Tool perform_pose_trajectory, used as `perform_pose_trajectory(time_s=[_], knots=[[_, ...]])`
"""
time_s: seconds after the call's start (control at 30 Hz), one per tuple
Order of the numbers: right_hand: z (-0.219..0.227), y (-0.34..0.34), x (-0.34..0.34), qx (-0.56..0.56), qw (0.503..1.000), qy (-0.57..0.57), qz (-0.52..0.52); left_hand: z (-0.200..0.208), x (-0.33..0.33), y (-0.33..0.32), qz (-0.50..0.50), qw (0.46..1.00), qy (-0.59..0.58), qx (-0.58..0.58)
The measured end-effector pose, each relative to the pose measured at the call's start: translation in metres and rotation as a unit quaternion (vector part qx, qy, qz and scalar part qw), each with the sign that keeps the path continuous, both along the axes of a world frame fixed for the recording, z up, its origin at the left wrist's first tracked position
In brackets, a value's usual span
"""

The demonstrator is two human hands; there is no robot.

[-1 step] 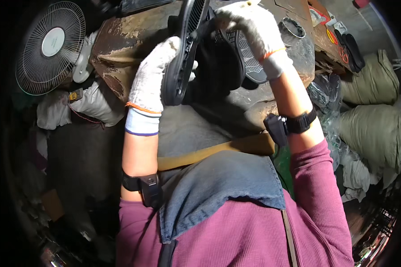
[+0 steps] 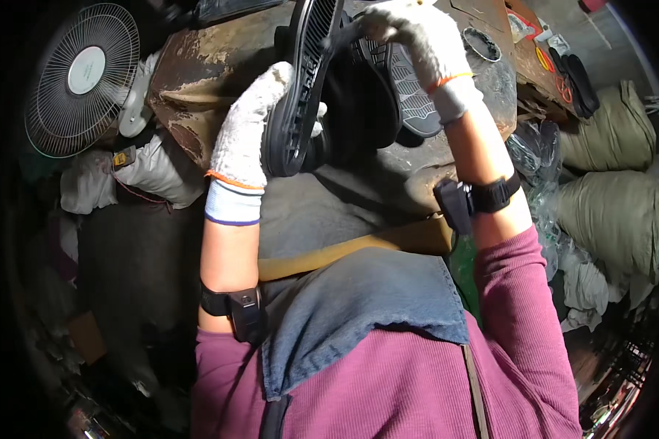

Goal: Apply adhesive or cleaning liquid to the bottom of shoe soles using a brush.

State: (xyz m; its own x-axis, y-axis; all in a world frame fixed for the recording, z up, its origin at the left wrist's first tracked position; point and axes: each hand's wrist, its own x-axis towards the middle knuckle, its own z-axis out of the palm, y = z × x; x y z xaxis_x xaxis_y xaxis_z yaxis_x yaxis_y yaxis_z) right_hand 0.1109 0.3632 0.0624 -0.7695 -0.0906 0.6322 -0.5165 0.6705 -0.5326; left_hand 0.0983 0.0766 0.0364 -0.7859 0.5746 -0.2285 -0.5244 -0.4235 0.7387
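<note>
My left hand (image 2: 250, 121), in a white knitted glove, is closed around a black shoe sole (image 2: 284, 143). Its thumb lies on the near left edge and fingertips show past the right side. The sole stands tilted upright, its ribbed, hollowed face turned partly to the right. My right hand (image 2: 416, 40), gloved too, is closed on a thin tool with a dark, blurred, brush-like tip (image 2: 338, 36), at the sole's right edge. Its grip is partly hidden. Beneath the hands lie more black soles (image 2: 377, 102), one with a grey patterned tread (image 2: 415, 99).
The worn work table (image 2: 205, 58) carries a round pot (image 2: 482, 45), dark inside, right of my right hand. Scissors with orange handles (image 2: 562, 86) lie at the far right. A white fan (image 2: 86, 69) stands left; stuffed green sacks (image 2: 611, 216) are piled right. Dark cloth (image 2: 300, 212) hangs before me.
My right hand has shifted slightly right, and the dark tool tip now shows more plainly against the sole's edge. The sole in my left hand has tipped a little, its ribbed face showing more.
</note>
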Motion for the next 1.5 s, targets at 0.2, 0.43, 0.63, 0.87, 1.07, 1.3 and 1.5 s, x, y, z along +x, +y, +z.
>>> perform_pose_trajectory(time_s=[0.2, 0.43, 0.63, 0.87, 1.07, 1.3, 1.5], knots=[[0.003, -0.036, 0.026, 0.031, 0.986, 0.082, -0.144, -0.025, -0.009, -0.014, -0.015, 0.997, -0.033, 0.064], [-0.002, -0.095, 0.092, -0.267, 0.933, -0.242, -0.016, -0.02, 0.004, 0.005, 0.089, 0.996, 0.013, 0.001], [0.014, -0.06, 0.024, -0.15, 0.972, 0.019, -0.179, -0.031, 0.014, -0.002, -0.011, 0.998, 0.02, 0.051], [0.011, -0.059, 0.028, 0.018, 0.98, 0.139, -0.144, -0.042, 0.03, 0.0, -0.013, 0.99, -0.102, 0.096], [0.016, -0.047, 0.028, 0.001, 0.977, 0.097, -0.187, -0.044, 0.053, 0.005, -0.034, 0.989, -0.096, 0.104], [0.011, -0.039, -0.012, 0.015, 0.97, 0.167, -0.177, -0.023, 0.049, 0.02, -0.159, 0.904, -0.227, 0.325], [-0.003, -0.057, 0.013, -0.307, 0.935, 0.106, -0.141, -0.024, 0.048, 0.007, -0.177, 0.886, -0.222, 0.367]])
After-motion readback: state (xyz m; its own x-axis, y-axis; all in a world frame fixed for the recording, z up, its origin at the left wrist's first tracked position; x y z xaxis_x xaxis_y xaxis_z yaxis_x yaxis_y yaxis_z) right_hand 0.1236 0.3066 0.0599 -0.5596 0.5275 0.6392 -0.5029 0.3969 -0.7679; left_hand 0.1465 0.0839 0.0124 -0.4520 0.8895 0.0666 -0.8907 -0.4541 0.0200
